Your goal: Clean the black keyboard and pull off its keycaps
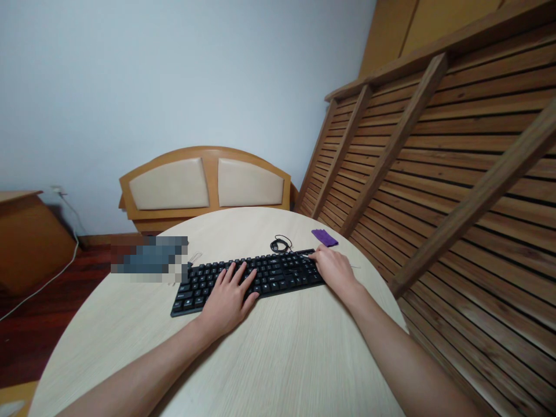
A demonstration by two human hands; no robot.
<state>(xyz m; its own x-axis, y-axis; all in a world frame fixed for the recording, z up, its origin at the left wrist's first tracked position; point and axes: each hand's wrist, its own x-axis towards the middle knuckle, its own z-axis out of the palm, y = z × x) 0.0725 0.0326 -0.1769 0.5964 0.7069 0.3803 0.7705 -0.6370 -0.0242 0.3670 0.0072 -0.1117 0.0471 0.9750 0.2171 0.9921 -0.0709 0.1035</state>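
A black keyboard [273,272] lies at a slant on the round table. My left hand [228,295] rests on its left-middle keys, palm down with fingers spread. At the keyboard's right end, my right hand [334,269] is closed in a pinch over the number keys. A thin white stick [355,266], which looks like a cotton swab, runs through the pinch; its other end shows by the fingertips, close to the keys. The grip itself is partly hidden by the hand.
The pale round table [286,359] also bears a coiled black cable [280,244], a folded purple cloth [324,237] and small thin items [195,258] at left. A blurred-out patch [147,255] covers the left edge. A slatted wooden frame [434,145] leans at right.
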